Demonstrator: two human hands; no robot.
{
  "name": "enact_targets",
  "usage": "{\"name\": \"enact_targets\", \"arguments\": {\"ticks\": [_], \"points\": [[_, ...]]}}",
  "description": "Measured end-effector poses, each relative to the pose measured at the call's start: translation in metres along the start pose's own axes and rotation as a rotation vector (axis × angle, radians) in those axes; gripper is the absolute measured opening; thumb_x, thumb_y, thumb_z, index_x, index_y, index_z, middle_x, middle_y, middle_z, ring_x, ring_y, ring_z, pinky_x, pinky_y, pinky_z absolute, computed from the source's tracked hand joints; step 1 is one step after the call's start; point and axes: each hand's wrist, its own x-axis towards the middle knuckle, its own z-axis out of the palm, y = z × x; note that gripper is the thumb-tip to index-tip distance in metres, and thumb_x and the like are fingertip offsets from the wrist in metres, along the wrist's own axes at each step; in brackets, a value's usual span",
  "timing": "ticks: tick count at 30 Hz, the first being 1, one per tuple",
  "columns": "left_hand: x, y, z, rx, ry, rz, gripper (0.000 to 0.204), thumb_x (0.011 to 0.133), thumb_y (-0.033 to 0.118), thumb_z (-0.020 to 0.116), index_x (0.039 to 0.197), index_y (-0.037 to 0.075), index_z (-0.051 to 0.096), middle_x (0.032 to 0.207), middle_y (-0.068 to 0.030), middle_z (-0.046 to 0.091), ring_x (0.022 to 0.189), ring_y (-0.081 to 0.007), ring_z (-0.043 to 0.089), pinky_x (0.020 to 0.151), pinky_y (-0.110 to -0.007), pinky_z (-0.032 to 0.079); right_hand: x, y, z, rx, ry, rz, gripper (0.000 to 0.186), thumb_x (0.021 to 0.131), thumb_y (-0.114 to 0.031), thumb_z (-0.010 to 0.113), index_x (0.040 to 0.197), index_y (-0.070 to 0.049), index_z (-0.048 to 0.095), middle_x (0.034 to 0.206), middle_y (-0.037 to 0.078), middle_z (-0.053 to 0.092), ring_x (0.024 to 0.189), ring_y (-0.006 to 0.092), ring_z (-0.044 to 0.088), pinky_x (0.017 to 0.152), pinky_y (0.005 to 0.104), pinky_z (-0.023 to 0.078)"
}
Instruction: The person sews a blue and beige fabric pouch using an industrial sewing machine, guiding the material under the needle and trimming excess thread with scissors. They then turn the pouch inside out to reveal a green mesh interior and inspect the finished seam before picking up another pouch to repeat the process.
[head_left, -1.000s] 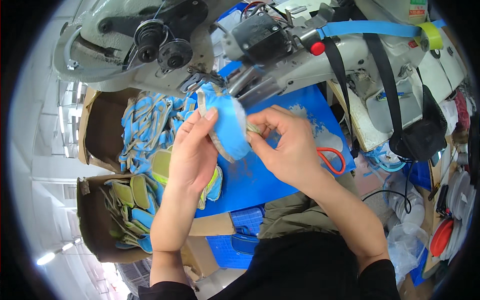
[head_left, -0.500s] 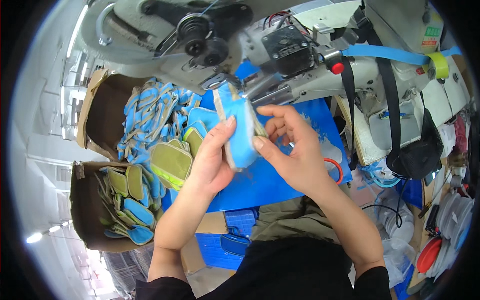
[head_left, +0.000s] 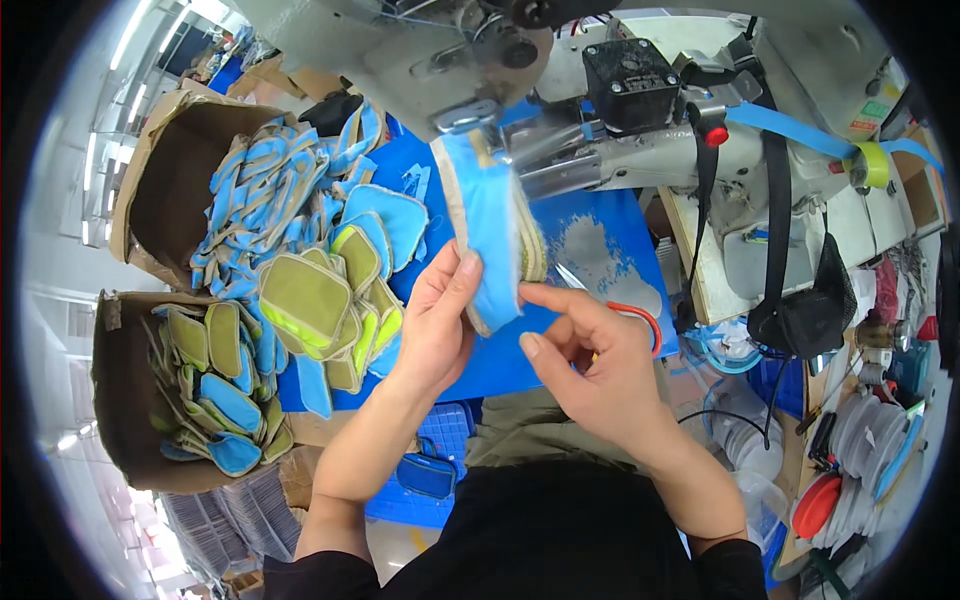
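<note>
My left hand (head_left: 432, 325) grips the lower left edge of a blue fabric piece (head_left: 488, 215), thumb on its face. The piece has a beige border strip and an olive-green layer behind its right edge. Its upper end sits under the sewing head of a sewing machine (head_left: 480, 112). On the right, my right hand (head_left: 610, 375) has thumb and index finger spread apart, with nothing seen between them. The index fingertip is close to the fabric's right edge; whether it touches, I cannot tell. Behind that hand lie scissors (head_left: 648, 322) with red-orange handles.
Padded olive and blue fabric pieces (head_left: 305, 300) are piled on the blue table surface (head_left: 395, 160) at left. An upper carton (head_left: 165, 180) stands beside heaped blue-and-beige strips (head_left: 265, 190); a lower carton (head_left: 120, 400) holds more padded pieces. Blue tape (head_left: 790, 128) runs along the machine's right side.
My right thumb and fingers have come away from the fabric's edge and spread. The fabric stays under the machine in my left hand. The whole view has shifted, showing more of the left pile.
</note>
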Motion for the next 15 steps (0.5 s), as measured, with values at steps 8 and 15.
{"name": "enact_targets", "arguments": {"ticks": [8,15], "points": [[-0.006,-0.009,-0.002,0.093,-0.064,0.081,0.035,0.102,0.018,0.071,0.132,0.004,0.060,0.110,-0.0061,0.073,0.094,-0.0120,0.070,0.085,-0.030,0.057,0.000,0.001,0.007,0.310,-0.105,0.056,0.066,0.095,-0.005,0.073,0.156,-0.004,0.047,0.073,-0.001,0.065,0.061,0.0024,0.056,0.052,0.0227,0.044],[-0.009,-0.006,-0.007,0.059,-0.042,0.024,0.032,0.101,0.014,0.072,0.129,0.003,0.062,0.106,-0.0059,0.075,0.094,-0.0130,0.071,0.085,-0.030,0.057,0.021,-0.020,0.012,0.621,-0.102,0.089,0.073,0.097,-0.007,0.070,0.162,-0.004,0.036,0.076,0.001,0.062,0.064,0.0069,0.061,0.050,0.0208,0.047]]}}
